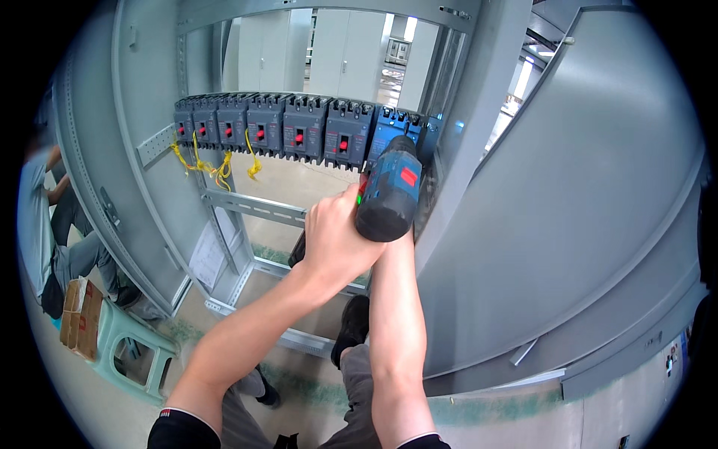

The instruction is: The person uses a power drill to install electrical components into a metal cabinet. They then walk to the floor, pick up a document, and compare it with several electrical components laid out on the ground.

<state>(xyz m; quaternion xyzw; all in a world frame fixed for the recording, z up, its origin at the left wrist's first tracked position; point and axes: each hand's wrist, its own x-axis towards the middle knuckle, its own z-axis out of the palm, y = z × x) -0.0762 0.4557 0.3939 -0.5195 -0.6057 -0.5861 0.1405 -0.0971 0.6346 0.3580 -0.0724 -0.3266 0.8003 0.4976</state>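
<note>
A blue and black cordless drill [389, 194] points away from me at the rightmost circuit breaker [386, 133] in a row. Its bit end is close to that breaker's top; contact cannot be made out. My left hand [334, 233] is closed around the drill's handle, left of the motor housing. My right hand [395, 245] reaches up behind the housing; only the wrist shows, and its fingers are hidden. Left of the blue-lit breaker stand several dark grey breakers [304, 135] with red toggles. Yellow wires [224, 170] hang tied in front of the left ones.
A grey cabinet frame [157, 142] surrounds the breakers, with a crossrail [262, 207] below. On the right curves a large grey panel [568, 202]. A cardboard box [81, 318] rests on a green stool [138, 337] at lower left. Another person [71, 224] sits at far left.
</note>
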